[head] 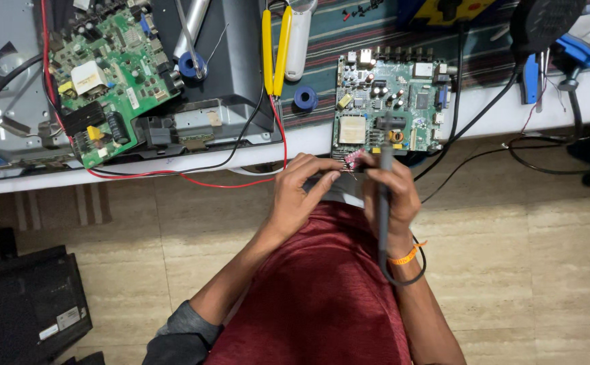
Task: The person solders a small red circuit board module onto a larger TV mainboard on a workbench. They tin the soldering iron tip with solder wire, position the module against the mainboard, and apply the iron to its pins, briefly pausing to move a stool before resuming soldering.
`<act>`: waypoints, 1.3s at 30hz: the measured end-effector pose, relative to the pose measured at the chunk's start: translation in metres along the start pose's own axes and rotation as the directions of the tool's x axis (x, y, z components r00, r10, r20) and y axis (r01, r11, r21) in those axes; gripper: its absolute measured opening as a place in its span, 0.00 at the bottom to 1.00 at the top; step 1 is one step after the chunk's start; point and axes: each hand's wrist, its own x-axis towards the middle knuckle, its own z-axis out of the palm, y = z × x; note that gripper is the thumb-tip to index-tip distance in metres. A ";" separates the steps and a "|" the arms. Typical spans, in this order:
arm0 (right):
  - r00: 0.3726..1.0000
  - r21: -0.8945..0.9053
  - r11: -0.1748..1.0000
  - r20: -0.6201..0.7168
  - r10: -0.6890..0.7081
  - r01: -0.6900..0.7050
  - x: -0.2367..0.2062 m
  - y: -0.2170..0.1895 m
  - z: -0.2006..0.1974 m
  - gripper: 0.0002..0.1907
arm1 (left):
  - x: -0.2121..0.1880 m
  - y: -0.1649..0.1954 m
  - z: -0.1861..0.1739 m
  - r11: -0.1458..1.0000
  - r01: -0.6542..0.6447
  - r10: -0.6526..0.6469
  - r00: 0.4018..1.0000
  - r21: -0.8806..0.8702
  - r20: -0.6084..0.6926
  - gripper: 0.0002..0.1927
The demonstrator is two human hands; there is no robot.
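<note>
Left hand (300, 190): we pinch small pink part (353, 159), steadying it | right hand (391, 192): fist closed round soldering iron (383, 196), tip apparently near part | above bench (173, 162) edge.

A white worktop (254, 157) runs across the room, partly covered by a striped cloth (349, 27). On it lie two green circuit boards (389, 101), a grey metal chassis (11, 81), yellow-handled pliers (275, 47), blue solder spools (306, 98) and trailing red and black wires (193, 177).

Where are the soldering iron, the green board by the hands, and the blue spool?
soldering iron (383, 196), head view, grey handle.
green board (389, 101), head view, centre.
blue spool (305, 98), head view, top rim.
</note>
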 end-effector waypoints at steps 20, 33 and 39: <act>0.992 0.006 0.992 -0.026 0.126 -0.126 -0.021 -0.015 -0.001 0.20 | -0.007 -0.006 0.001 0.989 -0.112 0.113 0.994 0.093 -0.002 0.10; 0.980 0.084 0.977 -0.027 0.198 -0.195 -0.025 -0.013 0.001 0.19 | -0.011 0.005 0.004 0.842 -0.282 0.282 0.957 0.461 0.070 0.17; 0.978 0.110 0.974 -0.041 0.205 -0.200 -0.027 -0.012 0.001 0.19 | -0.006 -0.001 0.009 0.845 -0.340 0.311 0.940 0.413 0.139 0.19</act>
